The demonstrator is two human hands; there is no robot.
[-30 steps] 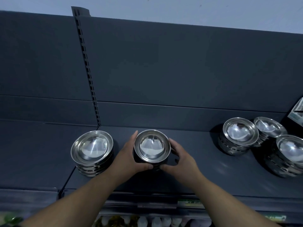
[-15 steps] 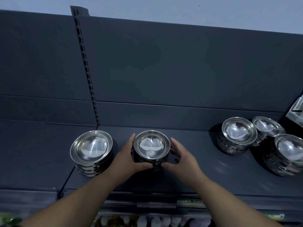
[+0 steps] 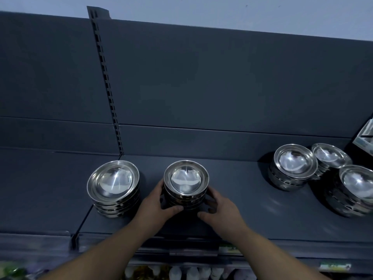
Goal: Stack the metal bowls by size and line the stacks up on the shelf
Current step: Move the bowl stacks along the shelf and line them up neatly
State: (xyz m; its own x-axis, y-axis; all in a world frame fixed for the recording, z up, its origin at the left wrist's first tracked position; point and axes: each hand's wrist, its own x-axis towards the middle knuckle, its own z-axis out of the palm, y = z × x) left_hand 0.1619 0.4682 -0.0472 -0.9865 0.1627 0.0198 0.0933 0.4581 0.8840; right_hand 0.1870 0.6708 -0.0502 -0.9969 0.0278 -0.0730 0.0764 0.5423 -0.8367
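Both hands are wrapped round the small stack of steel bowls point(image 3: 186, 178), which sits on the dark matte shelf point(image 3: 242, 209). The bowls are polished, round and shallow, with flat rolled rims, and the top one mirrors pale light. The left hand point(image 3: 155, 201) cups the stack's left wall, fingers curved behind and the thumb pressed to its front base. The right hand point(image 3: 222, 209) curls round the right wall, its thumb lying low just beside the base. Both forearms reach up from below, bare. Just left of the grip stands a wider stack of steel bowls point(image 3: 113, 182), leaning slightly. Well off to the right of the grip, three more bowl stacks point(image 3: 294, 164) crowd together, touching.
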